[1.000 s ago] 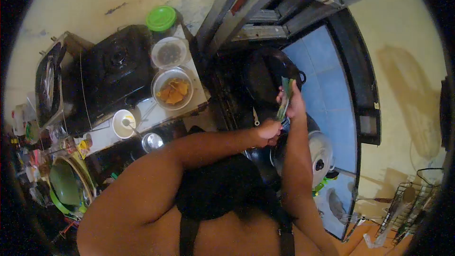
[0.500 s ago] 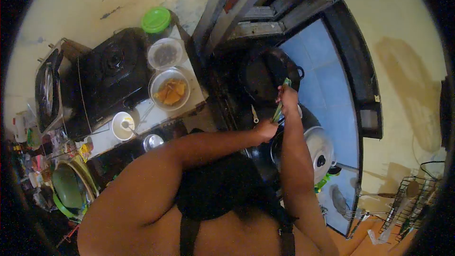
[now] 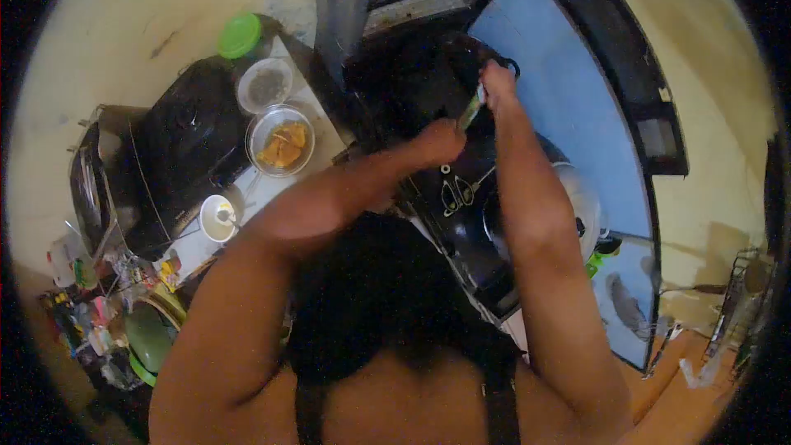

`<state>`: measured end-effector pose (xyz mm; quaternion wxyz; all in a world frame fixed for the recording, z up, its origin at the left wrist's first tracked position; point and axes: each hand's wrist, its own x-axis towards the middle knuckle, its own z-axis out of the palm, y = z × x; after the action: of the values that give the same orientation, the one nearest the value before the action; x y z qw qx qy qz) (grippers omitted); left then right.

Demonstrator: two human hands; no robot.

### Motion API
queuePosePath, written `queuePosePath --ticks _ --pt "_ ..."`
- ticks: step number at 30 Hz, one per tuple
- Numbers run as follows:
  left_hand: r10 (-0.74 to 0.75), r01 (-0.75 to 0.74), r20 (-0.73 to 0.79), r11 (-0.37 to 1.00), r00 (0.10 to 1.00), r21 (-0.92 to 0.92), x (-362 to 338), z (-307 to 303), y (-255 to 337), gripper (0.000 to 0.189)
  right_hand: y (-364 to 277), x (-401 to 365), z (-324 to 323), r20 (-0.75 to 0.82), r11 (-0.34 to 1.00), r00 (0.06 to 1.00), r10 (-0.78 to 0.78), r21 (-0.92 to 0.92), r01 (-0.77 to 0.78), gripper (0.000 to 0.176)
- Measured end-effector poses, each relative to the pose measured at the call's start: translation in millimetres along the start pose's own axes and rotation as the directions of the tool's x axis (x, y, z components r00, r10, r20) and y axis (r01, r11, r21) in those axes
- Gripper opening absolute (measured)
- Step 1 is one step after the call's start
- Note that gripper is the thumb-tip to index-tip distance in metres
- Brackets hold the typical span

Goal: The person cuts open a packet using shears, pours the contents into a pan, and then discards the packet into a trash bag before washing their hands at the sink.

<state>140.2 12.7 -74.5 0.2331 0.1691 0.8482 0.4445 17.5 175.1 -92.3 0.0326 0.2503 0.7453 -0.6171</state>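
Note:
My left hand [image 3: 445,142] is closed around the near end of a narrow green and whitish strip [image 3: 472,110]. Gripping its far end is my right hand [image 3: 498,82], so the strip stretches at a slant between the two fists. Its exact kind is too blurred to tell. Both hands are over or close beside a large dark pan [image 3: 412,82] at the back, and the right one is by the pan's loop handle. Scissors [image 3: 456,195] with light handles lie on the dark surface nearer my body, below the left hand.
On the left counter stand a bowl with orange-brown pieces [image 3: 280,158], a tub of dark contents [image 3: 265,85], a green-lidded container [image 3: 240,35] and a white cup [image 3: 217,218]. A black stove [image 3: 191,128] is beyond them. A metal pot lid [image 3: 583,206] lies right of my right forearm.
Both hands have moved farther away from my body, toward the dark pan, still holding the strip. The scissors' handles show more fully now. The camera view has shifted a little.

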Motion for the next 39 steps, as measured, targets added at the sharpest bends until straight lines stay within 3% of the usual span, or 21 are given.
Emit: queuePosePath --ticks 2,4,5,7,8,9,10,11,13,15,16,17,19,21,23,26,28,32,34,36,39 --pt "0.099 -0.114 0.068 0.958 0.993 0.265 -0.6 -12.8 5.6 0.030 -3.8 3.1 5.5 -0.059 1.000 0.998 -0.008 0.010 0.008 0.018" --pt "0.030 -0.037 0.034 0.971 0.999 0.238 -10.9 -21.7 23.1 0.030 -1.8 8.7 5.2 -0.044 0.709 0.955 -0.295 -0.679 0.188 0.016" --pt "-0.043 0.044 -0.009 0.979 0.999 0.200 -14.4 -24.7 26.1 0.030 -2.7 11.5 2.3 -0.056 0.721 0.955 -0.292 -0.669 0.181 0.016" --pt "0.037 -0.045 0.038 0.962 0.999 0.270 -16.0 -31.0 19.9 0.028 -2.9 13.2 -5.7 0.374 0.047 0.792 -0.484 -0.892 0.450 0.014" --pt "0.119 -0.138 0.079 0.939 0.990 0.316 -14.9 -34.5 15.9 0.027 -11.9 12.3 -13.3 0.495 -0.093 0.750 -0.438 -0.855 0.510 0.020" --pt "0.133 -0.159 0.099 0.931 0.986 0.329 -13.3 -37.5 10.1 0.027 -24.9 -4.4 -21.8 0.469 -0.076 0.762 -0.448 -0.869 0.490 0.020" --pt "0.128 -0.184 0.150 0.863 0.980 0.470 -11.1 -39.7 0.1 0.025 -41.8 -33.0 -26.5 0.200 0.579 0.927 -0.319 -0.733 0.357 0.026" --pt "0.118 -0.215 0.198 0.773 0.973 0.597 -8.7 -41.5 -11.8 0.023 -53.5 -55.7 -30.0 0.056 0.964 0.998 -0.034 -0.262 0.048 0.033" --pt "0.242 -0.336 0.233 0.658 0.942 0.674 -2.2 -42.9 -51.6 0.022 -47.6 -75.2 -36.3 -0.048 0.982 0.998 -0.038 -0.187 0.028 0.044" --pt "0.368 -0.449 0.282 0.529 0.886 0.721 -7.7 -49.4 -43.5 0.020 -27.7 -93.1 -39.7 -0.178 0.903 0.895 -0.410 -0.220 0.370 0.044" --pt "0.080 -0.100 0.068 0.918 0.994 0.383 -20.6 -54.0 -27.2 0.020 -15.8 -114.2 -39.7 -0.169 0.912 0.896 -0.410 -0.099 0.399 0.042" --pt "-0.294 0.296 0.039 0.950 0.955 -0.094 -30.3 -54.4 -14.1 0.020 -5.8 -152.6 -35.0 -0.166 0.906 0.895 -0.414 0.017 0.422 0.041" --pt "-0.089 0.085 0.054 0.994 0.995 0.071 -15.5 -48.9 -68.3 0.019 28.2 -212.2 -32.5 -0.082 0.880 0.907 -0.414 0.221 0.421 0.037" --pt "-0.070 0.264 0.369 0.820 0.927 -0.508 -22.9 -59.4 -91.6 0.021 66.6 -263.6 -42.1 -0.057 0.913 0.929 -0.365 0.173 0.369 0.037" --pt "-0.189 0.322 0.288 0.776 0.939 -0.542 -46.2 -52.7 -74.9 0.021 108.1 -310.9 -52.7 -0.153 0.926 0.948 -0.278 0.220 0.307 0.034" --pt "-0.120 0.211 0.207 0.840 0.971 -0.501 -64.7 -39.2 -66.2 0.023 153.5 -385.5 -86.3 -0.378 0.952 0.925 -0.031 0.272 0.143 0.028" --pt "-0.213 0.355 0.287 0.641 0.934 -0.680 -76.4 -39.9 -48.5 0.013 181.1 -430.5 -115.0 -0.533 0.960 0.842 0.084 0.269 0.074 0.027" --pt "-0.125 0.324 0.316 0.609 0.941 -0.724 -77.7 -34.8 -45.2 0.017 242.7 -507.3 -171.5 -0.805 0.956 0.573 0.153 0.267 0.121 0.025" --pt "0.057 0.109 0.243 0.778 0.968 -0.618 -87.0 -39.9 -33.3 0.019 280.1 -530.4 -200.0 -0.836 0.962 0.529 0.143 0.244 0.125 0.025" --pt "0.011 0.148 0.230 0.736 0.973 -0.661 -100.0 -42.9 -11.6 0.018 331.6 -540.1 -230.6 -0.863 0.966 0.486 0.134 0.223 0.130 0.026" --pt "0.014 0.119 0.201 0.762 0.980 -0.636 -118.2 -39.3 10.0 0.018 365.5 -538.6 -273.7 -0.908 0.996 0.417 0.043 0.006 -0.090 0.029"
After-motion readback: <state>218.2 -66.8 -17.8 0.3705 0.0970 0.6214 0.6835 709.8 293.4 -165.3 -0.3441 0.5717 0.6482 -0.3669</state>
